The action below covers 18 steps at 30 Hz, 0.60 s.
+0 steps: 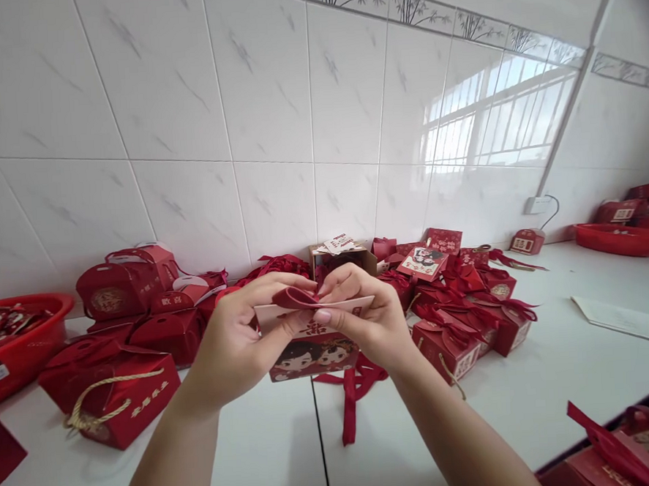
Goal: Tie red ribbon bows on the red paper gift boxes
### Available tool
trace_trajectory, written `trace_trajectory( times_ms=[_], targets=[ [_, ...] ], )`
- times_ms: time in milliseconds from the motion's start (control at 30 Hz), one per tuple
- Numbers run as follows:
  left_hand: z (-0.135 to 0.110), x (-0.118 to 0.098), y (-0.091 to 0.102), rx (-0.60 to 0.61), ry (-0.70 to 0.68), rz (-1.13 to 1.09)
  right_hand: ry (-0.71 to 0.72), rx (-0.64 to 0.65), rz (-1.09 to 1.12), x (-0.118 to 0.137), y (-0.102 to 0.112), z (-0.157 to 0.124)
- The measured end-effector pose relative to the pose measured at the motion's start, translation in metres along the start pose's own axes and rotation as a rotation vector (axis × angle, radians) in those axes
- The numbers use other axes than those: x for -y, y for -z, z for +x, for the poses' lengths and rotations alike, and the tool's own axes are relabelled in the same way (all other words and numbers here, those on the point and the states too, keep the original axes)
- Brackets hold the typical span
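A small printed gift box or card [315, 357], pale at the top with a cartoon couple in red dress below, hangs upright between my hands. At its top edge a dark red ribbon [295, 297] forms a loop. My left hand [243, 343] is closed on the ribbon at the left, its thumb pressed against the printed front. From the right, my right hand [365, 317] pinches the ribbon near the middle, thumb against fingers. Loose ribbon tails [349, 410] lie on the white table below. My fingers hide the ribbon's crossing, and how deep the printed piece is cannot be seen.
Red gift boxes [132, 284] are stacked at left, with a rope-handled box [116, 391] in front. A red basin [59, 318] holds wrapped sweets. Ribbon-tied boxes [446, 345] crowd the right, behind them a cardboard box [369, 258] with cards. A tiled wall [278, 209] closes the back.
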<state>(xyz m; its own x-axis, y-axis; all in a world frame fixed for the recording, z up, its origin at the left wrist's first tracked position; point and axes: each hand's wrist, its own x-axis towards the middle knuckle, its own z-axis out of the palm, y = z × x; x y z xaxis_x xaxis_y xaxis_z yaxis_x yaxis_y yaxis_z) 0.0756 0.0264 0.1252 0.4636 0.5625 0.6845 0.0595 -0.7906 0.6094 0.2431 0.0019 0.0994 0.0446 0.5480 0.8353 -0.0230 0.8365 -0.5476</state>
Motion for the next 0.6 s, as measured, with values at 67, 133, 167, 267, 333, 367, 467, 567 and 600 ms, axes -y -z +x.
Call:
trace_trajectory(
  times_ms=[67,133,167,267,333,367,467,567,600],
  targets=[
    [0.0,-0.003,0.003,-0.026,0.06,-0.06,0.027,0.024,0.009,0.0,-0.007,0.006],
    [0.0,-0.005,0.006,-0.084,0.092,-0.105,0.024,0.059,0.009,0.001,-0.015,0.015],
    [-0.001,-0.006,0.009,-0.134,0.102,-0.106,-0.001,0.077,0.005,0.002,-0.018,0.02],
    [-0.003,-0.005,0.019,-0.289,0.154,-0.081,-0.136,0.178,-0.077,0.008,-0.023,0.037],
    [-0.005,-0.006,0.027,-0.34,0.22,-0.098,-0.139,0.314,-0.255,0.015,-0.019,0.047],
    [-0.005,-0.007,0.031,-0.34,0.252,-0.107,-0.108,0.403,-0.36,0.02,-0.015,0.051],
    [-0.007,-0.011,0.035,-0.287,0.289,-0.081,-0.072,0.622,-0.531,0.032,0.0,0.06],
    [-0.006,-0.01,0.029,-0.132,0.225,-0.008,-0.292,0.694,-0.485,0.039,0.022,0.061],
    [-0.005,-0.007,0.025,-0.086,0.208,0.031,-0.374,0.682,-0.472,0.04,0.033,0.062]
  ],
)
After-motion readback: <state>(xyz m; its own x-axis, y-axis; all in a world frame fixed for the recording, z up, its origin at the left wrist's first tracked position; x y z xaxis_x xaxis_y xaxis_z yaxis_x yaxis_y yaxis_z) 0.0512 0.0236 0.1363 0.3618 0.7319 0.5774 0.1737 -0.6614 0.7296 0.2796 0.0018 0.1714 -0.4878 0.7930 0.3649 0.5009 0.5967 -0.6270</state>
